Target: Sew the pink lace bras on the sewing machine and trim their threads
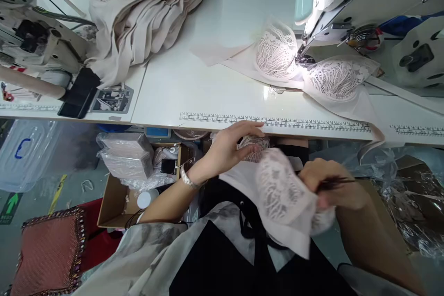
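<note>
A pale pink lace bra [277, 189] hangs over my lap, below the table's front edge, its near cup smeared by motion. My left hand [229, 148] is at its upper left, thumb and fingers curved around a lace part. On the other side my right hand [333, 185] is closed at the bra's edge; a thin dark streak crosses its fingers, too blurred to name. Another pale lace bra [277, 55] lies spread on the white table [208, 97], its middle beneath the needle area of the sewing machine [333, 14]. Neither hand touches that one.
A heap of similar bras [145, 23] lies at the back left, near a second machine [38, 32] and a black phone [78, 97]. A printed ruler [277, 122] runs along the front edge. Below are a cardboard box [111, 199], a clear plastic bin [27, 152] and a cushion [52, 249].
</note>
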`<state>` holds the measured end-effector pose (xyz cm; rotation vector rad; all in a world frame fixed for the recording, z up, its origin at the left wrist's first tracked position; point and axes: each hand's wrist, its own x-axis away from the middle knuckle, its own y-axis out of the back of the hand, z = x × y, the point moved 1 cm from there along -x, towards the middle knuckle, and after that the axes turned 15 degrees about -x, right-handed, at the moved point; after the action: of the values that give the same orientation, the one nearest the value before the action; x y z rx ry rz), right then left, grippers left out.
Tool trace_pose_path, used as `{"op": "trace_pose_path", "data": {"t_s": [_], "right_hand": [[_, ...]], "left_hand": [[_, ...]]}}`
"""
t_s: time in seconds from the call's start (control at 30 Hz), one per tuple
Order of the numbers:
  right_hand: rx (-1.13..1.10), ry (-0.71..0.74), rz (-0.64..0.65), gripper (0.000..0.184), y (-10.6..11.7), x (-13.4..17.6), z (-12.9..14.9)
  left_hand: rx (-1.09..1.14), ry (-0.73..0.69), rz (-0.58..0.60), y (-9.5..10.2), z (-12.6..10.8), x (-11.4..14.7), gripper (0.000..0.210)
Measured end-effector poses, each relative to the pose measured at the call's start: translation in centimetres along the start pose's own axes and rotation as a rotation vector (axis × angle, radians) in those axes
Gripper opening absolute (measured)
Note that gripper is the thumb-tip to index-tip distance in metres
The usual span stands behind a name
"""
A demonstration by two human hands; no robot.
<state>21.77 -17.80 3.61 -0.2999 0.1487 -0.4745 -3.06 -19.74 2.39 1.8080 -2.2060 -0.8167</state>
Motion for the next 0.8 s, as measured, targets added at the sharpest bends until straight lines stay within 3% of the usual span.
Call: {"op": "trace_pose_path", "data": {"t_s": [0.07,0.1,0.17,0.23,0.37,0.5,0.57,0.7,0.8], "right_hand": [[0.032,0.064,-0.226,0.041,-0.2,0.9,0.7],[0.118,0.085,-0.339,0.040,-0.4,1.1,0.9],[0.343,0.110,-0.484,0.034,-1.1,1.0,0.9],[0.538,0.125,-0.511,0.029,-2.0,0.5,0.3],[0.726,0.148,-0.447,0.017,-2.8,0.1,-1.5],[0.895,0.204,-0.401,0.013,-2.1,0.4,-1.4],[0.927,0.159,-0.324,0.013,-1.5,0.3,-0.9],[0.710,-0.014,-0.008,0.018,-0.2,-0.1,-0.4],[0.529,-0.041,0.036,0.029,0.9,0.4,-0.4]], "left_hand": [[-0.187,-0.138,-0.169,0.6,-1.8,0.8,0.007],[-0.221,-0.192,-0.176,0.5,-2.6,1.2,0.007],[-0.230,-0.275,-0.103,-0.4,-3.6,2.1,0.016],[-0.253,-0.322,-0.027,-1.8,-3.7,2.6,0.027],[-0.343,-0.275,-0.042,-3.8,-2.4,2.7,0.018],[-0.384,-0.253,-0.053,-4.1,-1.4,2.5,0.011],[-0.401,-0.300,-0.012,-4.0,-1.3,2.5,0.013],[-0.330,-0.364,0.119,-3.4,-1.6,2.4,0.010],[-0.182,-0.254,0.110,-2.2,-1.5,2.3,0.009]]}}
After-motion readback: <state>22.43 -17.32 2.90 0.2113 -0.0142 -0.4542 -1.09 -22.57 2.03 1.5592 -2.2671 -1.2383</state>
